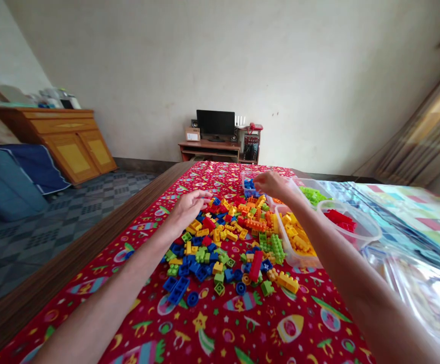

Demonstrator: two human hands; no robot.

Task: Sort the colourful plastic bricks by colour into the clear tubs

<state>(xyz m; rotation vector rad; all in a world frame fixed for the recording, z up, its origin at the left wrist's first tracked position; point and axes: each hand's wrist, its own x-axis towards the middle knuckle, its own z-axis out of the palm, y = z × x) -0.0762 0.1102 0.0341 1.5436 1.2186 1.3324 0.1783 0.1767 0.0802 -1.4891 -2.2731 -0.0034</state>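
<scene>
Well beyond both hands, the room is being closed off by a pale wall (147, 76). Beneath them, a broad surface is being covered by a red cloth (257, 328) printed with rockets and stars. Far to the right of the right hand, a patterned sheet (412, 202) is being shown. Far to the left of the left hand, a wooden cupboard (76, 151) is being topped by small household items. Straight ahead of both hands, at a distance, a dark screen (215, 123) is being supported by a desk (208, 146).

Nearer the body than the right hand, yellow blocks (299, 235) are being held by a clear tub (303, 260). To that hand's right, red blocks (341, 221) are being held by a round tub (367, 232), and green blocks (314, 196) are being contained between the two. Just left of the right hand, blue blocks (248, 183) are being held by a small tub (252, 192).

The left hand (189, 210) is being kept loosely opened, nothing gripped, over the heap's left edge. The right hand (272, 183) is being held beside the small tub, fingers bent downward; whether anything is being pinched cannot be told. Between the hands and nearer the body, loose mixed blocks (220, 232) are being borne by the cloth.
</scene>
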